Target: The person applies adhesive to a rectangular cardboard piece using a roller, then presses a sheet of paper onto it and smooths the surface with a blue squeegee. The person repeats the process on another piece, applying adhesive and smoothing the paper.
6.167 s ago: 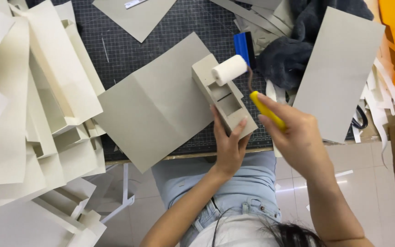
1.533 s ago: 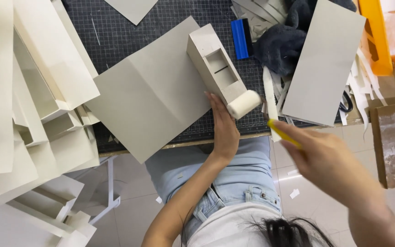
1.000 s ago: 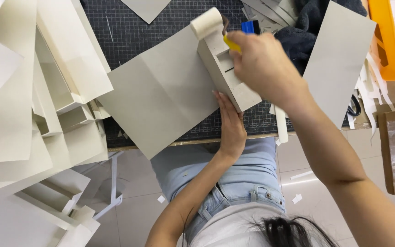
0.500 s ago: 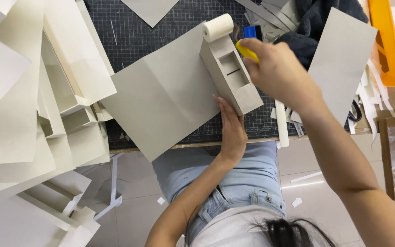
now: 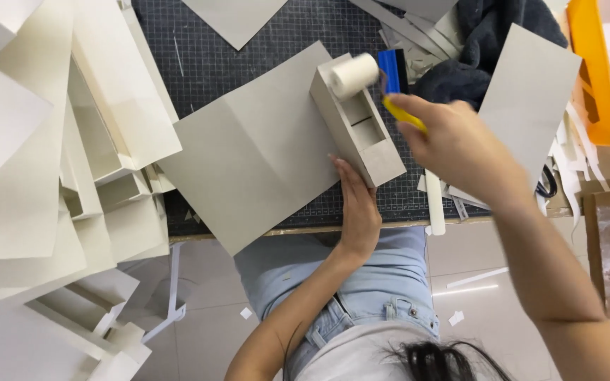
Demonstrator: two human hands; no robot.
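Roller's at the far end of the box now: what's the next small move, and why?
Probably draw the roller back along the box toward the body. It sits at the far end, held by the right hand, while the left hand braces the near end over the card sheet.

White roller (image 5: 355,75), yellow handle (image 5: 404,115), grey box (image 5: 356,130), dark gridded mat (image 5: 248,63)

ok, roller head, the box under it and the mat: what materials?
Roller head: looks like foam or soft rubber, matte off-white cylinder; can't tell which. Box: grey-beige paperboard, matte, with sharp folded edges and open compartments. Mat: dark cutting mat with a fine printed grid, probably vinyl. The right hand grips the yellow handle; the left hand steadies the box.
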